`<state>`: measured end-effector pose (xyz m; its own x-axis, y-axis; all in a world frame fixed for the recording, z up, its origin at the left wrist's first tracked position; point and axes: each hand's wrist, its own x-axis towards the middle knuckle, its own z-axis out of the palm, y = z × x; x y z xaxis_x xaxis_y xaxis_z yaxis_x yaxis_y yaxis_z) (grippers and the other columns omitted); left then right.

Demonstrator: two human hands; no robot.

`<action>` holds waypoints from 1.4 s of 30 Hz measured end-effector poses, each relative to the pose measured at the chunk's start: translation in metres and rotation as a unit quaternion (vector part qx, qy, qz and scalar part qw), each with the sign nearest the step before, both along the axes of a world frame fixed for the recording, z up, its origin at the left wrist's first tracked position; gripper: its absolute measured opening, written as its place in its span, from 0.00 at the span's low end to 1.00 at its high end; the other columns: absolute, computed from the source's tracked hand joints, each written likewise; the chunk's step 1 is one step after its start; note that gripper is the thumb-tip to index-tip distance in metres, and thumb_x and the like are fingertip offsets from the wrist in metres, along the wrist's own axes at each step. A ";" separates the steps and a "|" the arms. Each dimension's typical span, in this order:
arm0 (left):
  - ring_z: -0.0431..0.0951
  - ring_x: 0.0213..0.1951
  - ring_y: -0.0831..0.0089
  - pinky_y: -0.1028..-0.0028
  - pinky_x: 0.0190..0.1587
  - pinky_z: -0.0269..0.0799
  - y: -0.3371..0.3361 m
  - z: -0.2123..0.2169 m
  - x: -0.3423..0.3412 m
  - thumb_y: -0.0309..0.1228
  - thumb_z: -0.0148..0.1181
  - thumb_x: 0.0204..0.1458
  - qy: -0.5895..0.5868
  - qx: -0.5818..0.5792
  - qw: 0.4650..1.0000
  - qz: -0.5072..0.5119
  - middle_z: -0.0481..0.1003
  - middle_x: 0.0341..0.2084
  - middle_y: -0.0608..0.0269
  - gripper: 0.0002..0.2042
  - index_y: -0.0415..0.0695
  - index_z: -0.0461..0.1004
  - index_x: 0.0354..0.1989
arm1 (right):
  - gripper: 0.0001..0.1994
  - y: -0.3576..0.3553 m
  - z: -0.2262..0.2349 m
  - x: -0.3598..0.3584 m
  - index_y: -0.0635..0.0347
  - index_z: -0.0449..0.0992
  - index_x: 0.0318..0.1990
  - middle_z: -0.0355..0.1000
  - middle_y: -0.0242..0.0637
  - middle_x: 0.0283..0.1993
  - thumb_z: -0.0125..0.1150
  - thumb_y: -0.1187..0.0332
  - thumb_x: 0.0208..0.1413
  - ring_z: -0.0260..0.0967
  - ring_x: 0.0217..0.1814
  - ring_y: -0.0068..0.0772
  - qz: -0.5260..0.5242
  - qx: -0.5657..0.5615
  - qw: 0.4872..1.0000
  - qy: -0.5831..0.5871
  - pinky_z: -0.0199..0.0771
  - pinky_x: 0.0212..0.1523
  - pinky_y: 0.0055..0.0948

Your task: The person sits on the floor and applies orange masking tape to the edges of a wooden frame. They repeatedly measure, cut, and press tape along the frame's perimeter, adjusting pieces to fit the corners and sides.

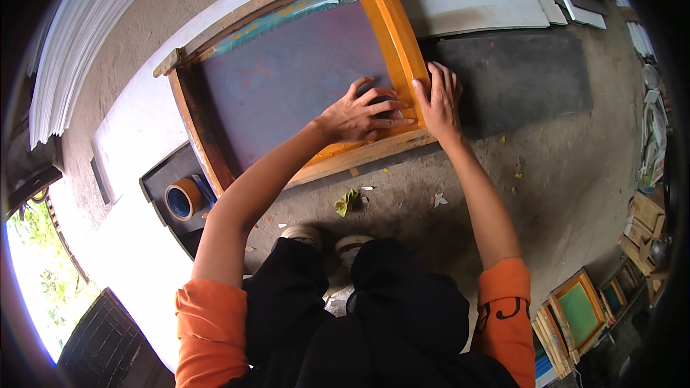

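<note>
Wood-framed printing screen (pixel 287 65) lies mostly left of and beyond both grips, long axis sideways, the left hand (pixel 359 116) fanned over a dark item (pixel 366 88) inside its near right corner, the right hand (pixel 442 104) alongside its right rail (pixel 394 21), thumb touching, whether either clasps unclear, a flat dark panel (pixel 514 79) giving room rightward.

Left hand (pixel 363 115) over mesh (pixel 287 72), near lower right corner of wooden frame (pixel 394 29); dark thing (pixel 367 89) under it, unclear; right hand (pixel 441 104) on frame's right edge; tape roll (pixel 190 195) on black board (pixel 165 167), just off frame's lower left corner.
</note>
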<state>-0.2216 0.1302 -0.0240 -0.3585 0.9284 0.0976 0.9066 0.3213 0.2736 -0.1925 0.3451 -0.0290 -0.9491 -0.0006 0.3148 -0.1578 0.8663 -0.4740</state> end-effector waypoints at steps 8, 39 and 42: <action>0.51 0.64 0.70 0.35 0.65 0.32 0.010 0.001 0.007 0.52 0.45 0.56 0.042 0.006 0.998 0.050 0.56 0.58 0.74 0.22 0.78 0.57 0.61 | 0.22 0.002 0.000 0.002 0.65 0.65 0.53 0.64 0.45 0.53 0.55 0.58 0.57 0.59 0.56 0.47 -0.004 -0.010 1.000 -0.005 0.54 0.58 0.47; 0.57 0.61 0.51 0.62 0.63 0.48 -0.247 0.019 0.140 0.35 0.39 0.61 -0.105 0.209 0.730 0.642 0.56 0.59 0.44 0.25 0.38 0.50 0.65 | 0.30 -0.160 0.014 -0.042 0.34 0.59 0.64 0.51 0.09 0.69 0.56 0.59 0.50 0.38 0.74 0.22 0.740 0.211 0.639 0.019 0.15 0.72 0.53; 0.57 0.61 0.52 0.62 0.64 0.48 -0.251 0.017 0.140 0.35 0.38 0.61 -0.116 0.215 0.729 0.639 0.57 0.59 0.45 0.25 0.38 0.50 0.65 | 0.31 -0.155 0.017 -0.044 0.34 0.60 0.63 0.52 0.10 0.68 0.59 0.60 0.48 0.39 0.74 0.21 0.739 0.200 0.643 0.037 0.17 0.73 0.53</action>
